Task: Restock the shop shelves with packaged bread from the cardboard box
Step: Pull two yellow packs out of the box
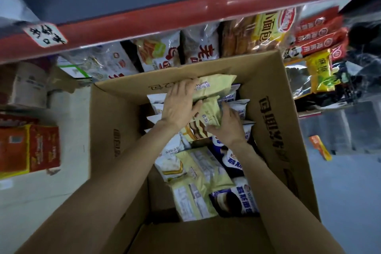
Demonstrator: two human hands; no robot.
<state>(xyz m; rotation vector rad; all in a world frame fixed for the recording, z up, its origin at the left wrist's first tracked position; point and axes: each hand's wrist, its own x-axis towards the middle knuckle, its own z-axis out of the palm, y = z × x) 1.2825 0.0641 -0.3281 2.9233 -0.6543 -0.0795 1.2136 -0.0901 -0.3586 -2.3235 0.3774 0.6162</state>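
Observation:
An open cardboard box (274, 121) stands on the floor below me, holding several pale green and blue-and-white bread packs. My left hand (180, 105) grips a pale green bread pack (216, 86) lifted near the box's far wall. My right hand (226, 125) holds a second pale green pack (210, 113) just beneath it. More green packs (198, 169) and blue packs (239, 198) lie lower in the box. The shelf (165, 16) with a red front edge runs above the box, and bagged bread (198, 49) sits under it.
Red and yellow snack packs (321, 33) fill the shelf at right. Red cartons (31, 148) and a brown box (28, 86) stand on the floor at left. An orange packet (320, 147) lies on the floor at right. A handwritten label (45, 34) hangs on the shelf edge.

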